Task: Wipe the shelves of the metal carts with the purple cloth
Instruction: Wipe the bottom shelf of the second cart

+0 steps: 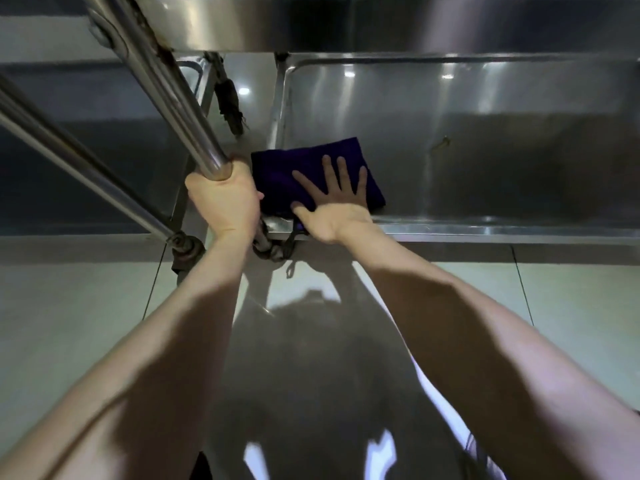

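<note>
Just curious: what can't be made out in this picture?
Head view only:
- The lower shelf under the purple cloth: hidden by cloth and right hand.
- Its right end: cut off by the frame edge.
- The upper shelf top: out of view, only its edge shows.
- The small mark: too small to tell stain from dent.
- The left hand fingertips: hidden round the post.

commercial kitchen or catering space: stainless steel carts [450,133], tiled floor [86,323]
</note>
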Motion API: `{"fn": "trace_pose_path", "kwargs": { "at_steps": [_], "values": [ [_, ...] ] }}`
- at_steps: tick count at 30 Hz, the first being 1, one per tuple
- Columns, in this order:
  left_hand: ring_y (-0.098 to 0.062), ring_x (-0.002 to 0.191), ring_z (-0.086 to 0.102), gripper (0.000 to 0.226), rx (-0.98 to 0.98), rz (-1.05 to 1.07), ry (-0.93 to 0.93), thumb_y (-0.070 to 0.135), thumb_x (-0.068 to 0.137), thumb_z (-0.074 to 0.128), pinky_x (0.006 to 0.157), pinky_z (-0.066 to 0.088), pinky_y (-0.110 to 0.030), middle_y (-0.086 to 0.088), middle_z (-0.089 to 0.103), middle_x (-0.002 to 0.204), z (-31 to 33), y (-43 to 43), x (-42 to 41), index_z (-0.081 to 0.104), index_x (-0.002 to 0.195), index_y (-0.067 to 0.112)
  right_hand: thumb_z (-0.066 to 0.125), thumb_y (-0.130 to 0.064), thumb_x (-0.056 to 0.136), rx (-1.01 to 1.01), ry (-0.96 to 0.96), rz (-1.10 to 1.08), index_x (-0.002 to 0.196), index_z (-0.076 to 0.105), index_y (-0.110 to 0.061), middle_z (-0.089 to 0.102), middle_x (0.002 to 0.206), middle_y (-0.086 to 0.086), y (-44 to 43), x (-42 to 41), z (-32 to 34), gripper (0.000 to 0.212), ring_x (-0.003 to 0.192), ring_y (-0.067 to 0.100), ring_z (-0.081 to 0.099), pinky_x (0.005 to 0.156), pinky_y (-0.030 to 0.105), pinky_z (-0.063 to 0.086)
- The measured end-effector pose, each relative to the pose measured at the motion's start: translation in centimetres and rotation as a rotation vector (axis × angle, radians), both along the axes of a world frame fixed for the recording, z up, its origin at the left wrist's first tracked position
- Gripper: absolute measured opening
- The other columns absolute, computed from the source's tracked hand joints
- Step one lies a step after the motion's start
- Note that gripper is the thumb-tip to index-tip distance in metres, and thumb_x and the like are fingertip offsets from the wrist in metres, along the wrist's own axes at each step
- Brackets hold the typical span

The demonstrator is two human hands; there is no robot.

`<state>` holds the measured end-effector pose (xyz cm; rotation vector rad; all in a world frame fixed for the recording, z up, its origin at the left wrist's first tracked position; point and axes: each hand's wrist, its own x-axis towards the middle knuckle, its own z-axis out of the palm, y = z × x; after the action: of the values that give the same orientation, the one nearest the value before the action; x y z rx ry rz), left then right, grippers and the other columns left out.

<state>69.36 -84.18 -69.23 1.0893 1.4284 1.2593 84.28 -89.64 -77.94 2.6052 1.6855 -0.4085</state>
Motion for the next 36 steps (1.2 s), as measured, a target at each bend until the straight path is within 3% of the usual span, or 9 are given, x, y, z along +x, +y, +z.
{"fn": "trace_pose_path", "kwargs": {
  "at_steps": [3,6,9,12,17,20,25,30,36],
  "values": [
    [-0.008,0.055,0.063,0.029,-0.010,-0.028,-0.005,0.021,0.090,0.068,0.054,0.058,-0.027,-0.026,0.064,0.104,0.3,0.1,-0.1,0.052,0.109,0.005,0.022,-0.075,0.102,-0.008,0.034,-0.008,0.167,0.001,-0.059,-0.017,0.181,0.003,-2.9,2.3,0.6,0.070,0.165,0.031,-0.021,0.126,0.062,-0.021],
    [-0.017,0.068,0.065,0.025,-0.015,-0.011,0.009,0.024,0.083,0.064,0.062,0.063,-0.039,-0.008,0.056,0.095,0.5,0.2,-0.1,0.041,0.092,0.021,0.024,-0.077,0.100,0.001,0.054,-0.098,0.166,0.004,-0.062,-0.016,0.181,-0.001,-7.0,5.9,0.5,0.070,0.166,0.026,-0.020,0.128,0.060,-0.019],
    [-0.026,0.081,0.064,0.025,-0.032,-0.013,0.039,0.023,0.088,0.064,0.072,0.064,-0.045,-0.015,0.058,0.104,0.1,0.5,-0.1,0.040,0.094,0.024,0.021,-0.083,0.096,-0.012,0.024,-0.197,0.165,0.002,-0.064,-0.016,0.181,-0.003,-10.9,10.8,0.5,0.074,0.166,0.024,-0.018,0.130,0.059,-0.016],
    [-0.019,0.072,0.062,0.026,0.004,-0.027,0.026,0.027,0.085,0.062,0.064,0.062,-0.036,-0.016,0.058,0.106,-0.7,1.0,-0.4,0.039,0.095,0.026,0.018,-0.090,0.093,-0.024,-0.015,-0.291,0.164,-0.001,-0.064,-0.016,0.181,-0.003,-12.8,15.6,0.0,0.078,0.166,0.026,-0.019,0.130,0.060,-0.015],
    [-0.006,0.052,0.059,0.028,0.077,-0.023,-0.004,0.027,0.084,0.064,0.056,0.059,-0.030,-0.006,0.056,0.088,-1.9,1.8,-0.6,0.039,0.097,0.025,0.012,-0.098,0.085,0.017,-0.021,-0.388,0.167,-0.005,-0.057,-0.014,0.181,0.004,-11.7,21.5,-0.6,0.093,0.166,0.034,-0.017,0.127,0.068,-0.014],
    [-0.009,0.044,0.057,0.027,0.118,0.010,-0.036,0.022,0.083,0.065,0.050,0.055,-0.030,-0.007,0.055,0.080,-2.1,2.2,-0.4,0.040,0.093,0.022,0.008,-0.099,0.080,0.037,-0.031,-0.398,0.167,-0.010,-0.055,-0.014,0.181,0.012,-9.6,22.5,-0.7,0.099,0.165,0.042,-0.015,0.124,0.075,-0.013],
    [-0.017,0.036,0.054,0.019,0.198,-0.003,-0.021,0.018,0.081,0.061,0.046,0.051,-0.037,0.005,0.048,0.042,-2.3,2.1,-0.2,0.045,0.071,0.019,0.011,-0.101,0.082,-0.009,0.014,-0.352,0.168,-0.007,-0.055,-0.021,0.178,0.017,-3.1,21.7,0.3,0.099,0.162,0.047,-0.021,0.120,0.078,-0.018],
    [-0.017,0.034,0.054,0.021,0.190,-0.028,0.001,0.019,0.079,0.060,0.045,0.056,-0.040,0.003,0.048,0.040,-2.3,2.0,-0.3,0.051,0.066,0.006,0.008,-0.104,0.081,0.009,0.053,-0.178,0.169,-0.005,-0.052,-0.022,0.177,0.020,5.5,14.9,1.3,0.103,0.161,0.050,-0.023,0.118,0.079,-0.020],
    [-0.014,0.038,0.051,0.024,0.136,-0.028,0.018,0.023,0.082,0.064,0.051,0.059,-0.038,-0.001,0.048,0.055,-2.4,1.9,-0.5,0.051,0.090,0.004,0.014,-0.093,0.093,0.033,0.011,-0.021,0.170,-0.002,-0.050,-0.021,0.177,0.021,7.0,5.8,0.7,0.089,0.161,0.048,-0.025,0.118,0.078,-0.021]
  ]
}}
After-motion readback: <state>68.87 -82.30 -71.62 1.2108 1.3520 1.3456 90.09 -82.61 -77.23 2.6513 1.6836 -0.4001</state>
